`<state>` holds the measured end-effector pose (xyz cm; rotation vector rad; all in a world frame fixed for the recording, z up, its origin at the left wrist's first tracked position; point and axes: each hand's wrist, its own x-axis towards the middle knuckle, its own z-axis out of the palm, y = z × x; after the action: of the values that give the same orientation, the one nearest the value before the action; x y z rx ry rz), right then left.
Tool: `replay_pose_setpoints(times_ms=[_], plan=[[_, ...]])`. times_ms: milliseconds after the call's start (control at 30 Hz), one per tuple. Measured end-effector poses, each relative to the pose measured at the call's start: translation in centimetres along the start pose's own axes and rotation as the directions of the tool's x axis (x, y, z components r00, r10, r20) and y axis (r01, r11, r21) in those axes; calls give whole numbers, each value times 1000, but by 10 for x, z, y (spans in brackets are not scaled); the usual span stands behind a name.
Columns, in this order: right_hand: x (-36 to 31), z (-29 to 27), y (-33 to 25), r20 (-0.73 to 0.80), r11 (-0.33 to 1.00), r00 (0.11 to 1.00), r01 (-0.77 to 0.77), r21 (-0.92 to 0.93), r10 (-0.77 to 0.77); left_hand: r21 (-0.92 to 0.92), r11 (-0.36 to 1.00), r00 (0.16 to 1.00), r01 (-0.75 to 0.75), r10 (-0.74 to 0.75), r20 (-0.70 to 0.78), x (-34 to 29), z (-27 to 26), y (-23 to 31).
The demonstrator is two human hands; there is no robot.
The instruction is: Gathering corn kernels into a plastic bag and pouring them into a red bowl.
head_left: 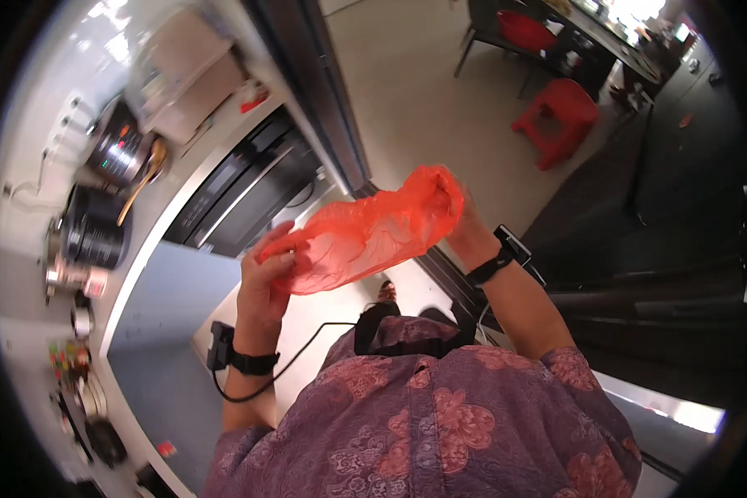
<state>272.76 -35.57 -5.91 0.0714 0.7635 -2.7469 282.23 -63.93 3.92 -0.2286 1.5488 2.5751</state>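
Observation:
A thin, see-through red plastic bag (365, 236) is stretched in the air between my two hands, in front of my body. Its left end is pinched in my left hand (266, 272), with the thumb on top and some fingers showing around the edge. At the other end the bag bunches up against my right hand (471, 231), which grips it there; the plastic hides those fingers. Both wrists carry black straps with small devices, and a cable runs from the left one.
On the left, a counter holds a lit cooker (120, 145), a wooden spoon (145, 178), a black appliance (95, 226) and a plastic bin (187, 91). Below is a built-in oven (249, 187). A dark door frame (332, 91) stands ahead, a red stool (560, 120) beyond it.

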Motion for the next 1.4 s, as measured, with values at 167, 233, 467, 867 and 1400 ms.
replay_pose_setpoints(times_ms=[167, 233, 467, 867, 1400], plan=[[134, -40, -122, -233, 983, 956, 167, -73, -179, 102, 985, 976, 138, -153, 158, 253, 71, 0], [187, -70, -170, -153, 970, 971, 204, 133, -184, 69, 986, 961, 154, -166, 223, 345, 112, -1], [384, -200, -358, -196, 943, 937, 315, 108, -290, 32, 986, 952, 166, -168, 255, 616, 266, -53], [733, -357, -712, -209, 943, 943, 294, 153, -260, -90, 961, 930, 261, -225, 290, 1054, 556, -72], [1013, -575, -1174, -594, 880, 652, 307, -362, -472, 145, 891, 768, 430, -445, 460, 1598, 1019, -151]])
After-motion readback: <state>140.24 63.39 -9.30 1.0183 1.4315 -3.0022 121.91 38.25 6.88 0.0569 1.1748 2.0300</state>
